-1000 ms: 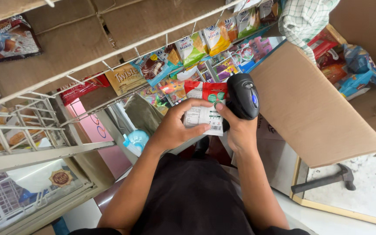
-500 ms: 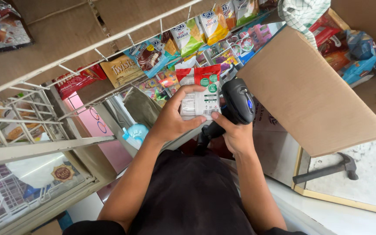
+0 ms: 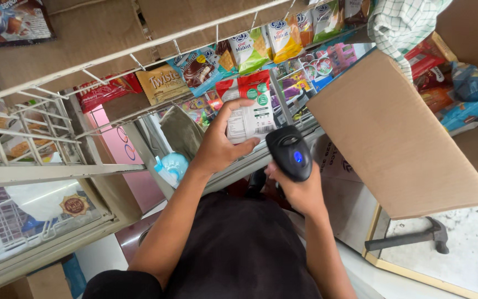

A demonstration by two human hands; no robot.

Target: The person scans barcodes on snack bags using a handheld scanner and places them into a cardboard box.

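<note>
My left hand [image 3: 219, 144] holds a red snack packet [image 3: 249, 108] with a white printed back and green round marks, raised in front of the wire shelf. My right hand [image 3: 301, 191] grips a black handheld scanner [image 3: 289, 152] with a small blue light, just right of and below the packet. The scanner's head sits close to the packet's lower right corner. Both forearms reach up from my dark shirt.
White wire shelves [image 3: 139, 50] carry several snack packets in brown, green, yellow and red. An open cardboard box [image 3: 399, 138] with packets inside stands at the right. A hammer [image 3: 410, 238] lies on the floor. A glass cabinet [image 3: 34, 216] is at the left.
The left hand has lifted the packet higher toward the shelf. The scanner has dropped lower and turned, so it now sits below and right of the packet.
</note>
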